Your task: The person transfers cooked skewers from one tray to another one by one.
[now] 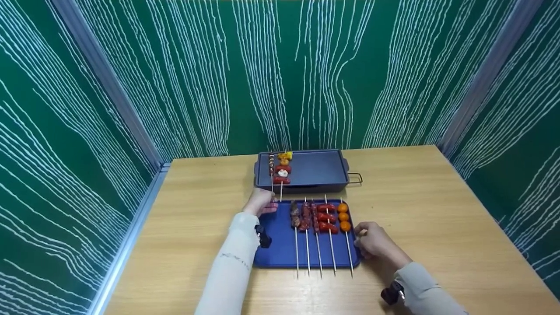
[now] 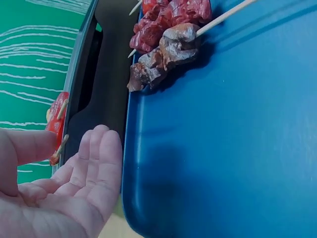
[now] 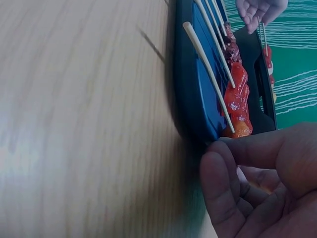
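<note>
My right hand [image 1: 372,239] pinches the right rim of the blue tray [image 1: 275,238] between thumb and fingers, seen close up in the right wrist view. Near the tray's far left corner, my left hand [image 1: 261,202] has its thumb apart from relaxed fingers [image 2: 101,153], just below the stick ends of two skewers on the grill pan [image 1: 317,168]. One is a thin skewer [image 1: 271,164]; the other is a mixed skewer [image 1: 282,169] with red and yellow pieces. Across the tray's right half lie several skewers, from brown meat [image 1: 295,215] through red sausage [image 1: 327,217] to orange balls [image 1: 344,217].
The dark pan stands right behind the tray, with a wire handle [image 1: 355,178] sticking out to the right. Bare stick ends overhang the tray's near edge. Green walls [image 1: 306,87] with white lines enclose the wooden table [image 1: 420,205] at the back and sides.
</note>
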Action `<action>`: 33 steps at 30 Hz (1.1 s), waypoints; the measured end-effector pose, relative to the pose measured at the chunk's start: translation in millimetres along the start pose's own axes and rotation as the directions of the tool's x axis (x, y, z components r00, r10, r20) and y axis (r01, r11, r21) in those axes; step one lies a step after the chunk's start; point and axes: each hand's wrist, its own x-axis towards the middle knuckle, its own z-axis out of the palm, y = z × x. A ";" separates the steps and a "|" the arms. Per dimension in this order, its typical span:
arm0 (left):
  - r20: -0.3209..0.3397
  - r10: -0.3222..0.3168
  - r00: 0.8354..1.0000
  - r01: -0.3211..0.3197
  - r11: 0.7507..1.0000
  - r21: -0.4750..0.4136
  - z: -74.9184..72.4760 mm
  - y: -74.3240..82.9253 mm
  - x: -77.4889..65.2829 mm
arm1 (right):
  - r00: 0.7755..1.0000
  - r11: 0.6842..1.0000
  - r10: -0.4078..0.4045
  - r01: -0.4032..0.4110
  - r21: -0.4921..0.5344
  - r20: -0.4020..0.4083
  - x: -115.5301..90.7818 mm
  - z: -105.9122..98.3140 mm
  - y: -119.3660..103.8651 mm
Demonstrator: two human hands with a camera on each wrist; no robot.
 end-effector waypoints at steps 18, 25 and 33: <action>-0.007 -0.052 0.999 0.050 0.987 -0.150 3.1 8.2 14.9 | 1.000 0.999 0.026 -0.026 0.044 0.012 -1.9 2.7 -1.7; -0.003 -0.047 0.999 0.047 0.991 -0.125 2.9 9.0 16.8 | 0.999 0.998 0.035 -0.035 0.046 0.017 0.3 1.8 0.2; 0.026 -0.021 0.999 0.024 0.989 -0.143 2.6 12.9 17.6 | 0.999 0.998 0.043 -0.043 0.047 0.013 -0.6 0.9 0.9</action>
